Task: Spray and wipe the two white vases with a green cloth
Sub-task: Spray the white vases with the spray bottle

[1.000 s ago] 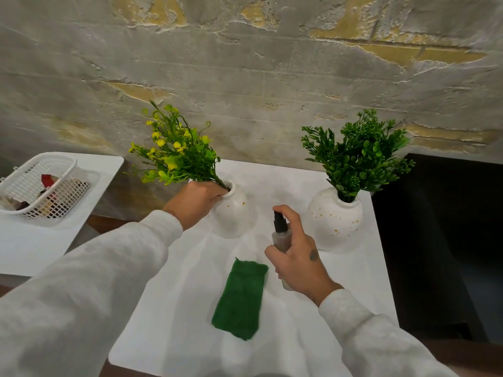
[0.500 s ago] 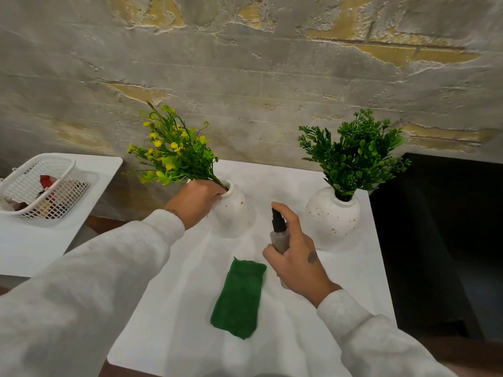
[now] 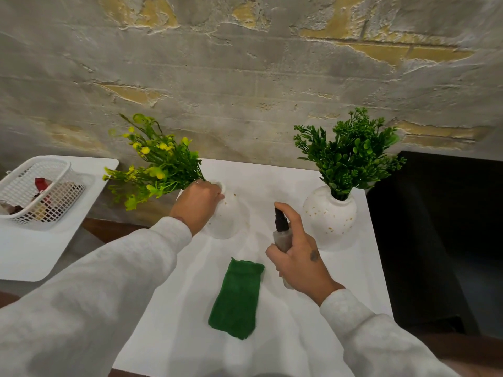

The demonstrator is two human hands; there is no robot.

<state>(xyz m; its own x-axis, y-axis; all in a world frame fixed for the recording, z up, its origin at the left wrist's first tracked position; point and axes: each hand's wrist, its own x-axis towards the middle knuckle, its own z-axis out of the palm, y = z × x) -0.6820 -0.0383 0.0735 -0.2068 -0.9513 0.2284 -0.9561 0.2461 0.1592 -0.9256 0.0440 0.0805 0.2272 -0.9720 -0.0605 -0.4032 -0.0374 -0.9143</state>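
White table [image 3: 272, 180], green cloth [image 3: 236, 297] flat on it. Beyond the cloth, leftward: vase [image 3: 227, 219], left hand [image 3: 198, 204] curled round yellow flowers [image 3: 158, 170] at its mouth. Right of cloth: right hand [image 3: 302, 265] grips spray bottle [image 3: 281, 235], forefinger on nozzle. Farther right: second vase [image 3: 330, 213], greenery [image 3: 351, 156] upright in it.
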